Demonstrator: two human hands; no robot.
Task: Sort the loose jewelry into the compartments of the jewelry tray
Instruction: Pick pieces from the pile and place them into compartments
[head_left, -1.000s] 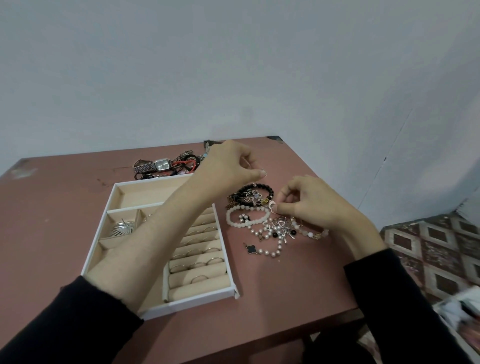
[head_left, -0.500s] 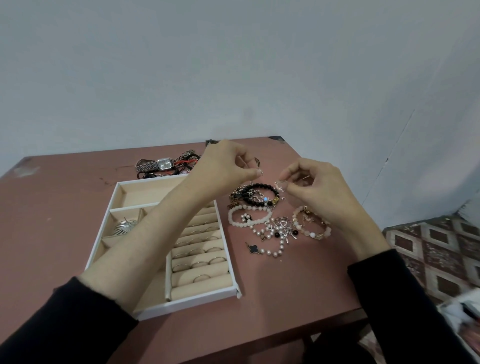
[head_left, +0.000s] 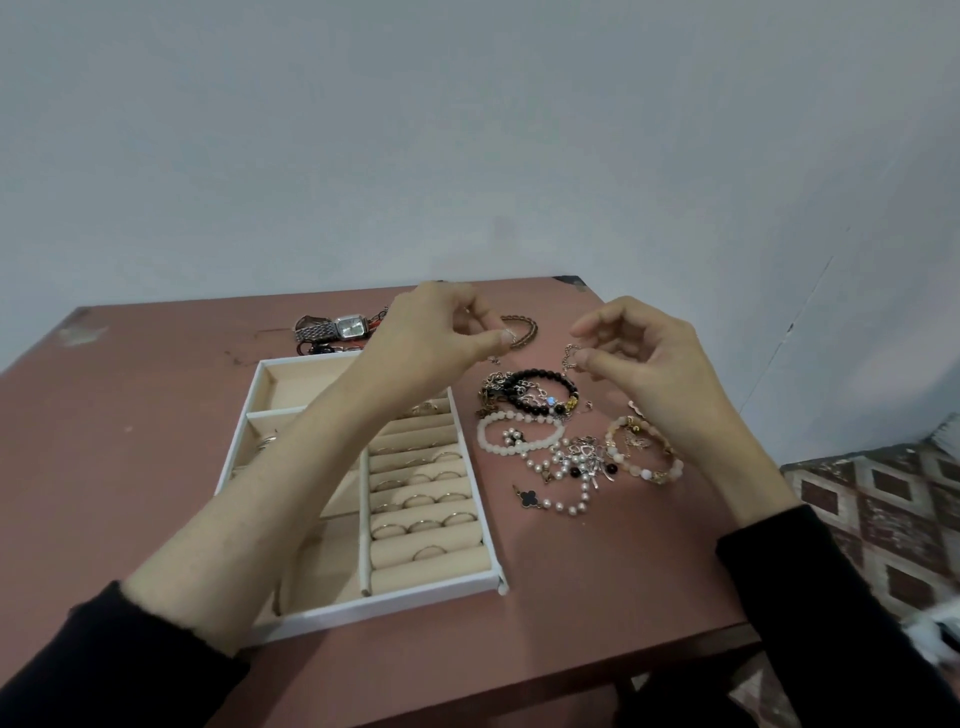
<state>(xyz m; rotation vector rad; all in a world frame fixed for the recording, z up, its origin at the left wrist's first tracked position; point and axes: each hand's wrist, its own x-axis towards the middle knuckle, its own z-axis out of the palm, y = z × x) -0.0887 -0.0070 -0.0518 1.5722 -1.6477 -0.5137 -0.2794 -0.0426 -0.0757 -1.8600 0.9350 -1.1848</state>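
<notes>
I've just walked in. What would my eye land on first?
The left hand and right hand hover over the table, fingers curled as if pinching something fine. Beneath the right hand lies a tangle of bead bracelets. Under the left arm sits a white jewelry tray with rings in padded rows.

I see a plain pale grey wall (head_left: 467, 130) behind the left hand (head_left: 431, 332) and right hand (head_left: 654, 358), and a reddish-brown flat-topped table (head_left: 130, 415) beneath them. A brown-and-white diamond-patterned floor (head_left: 872, 499) lies below and right of the right hand. The light is soft and even.
</notes>
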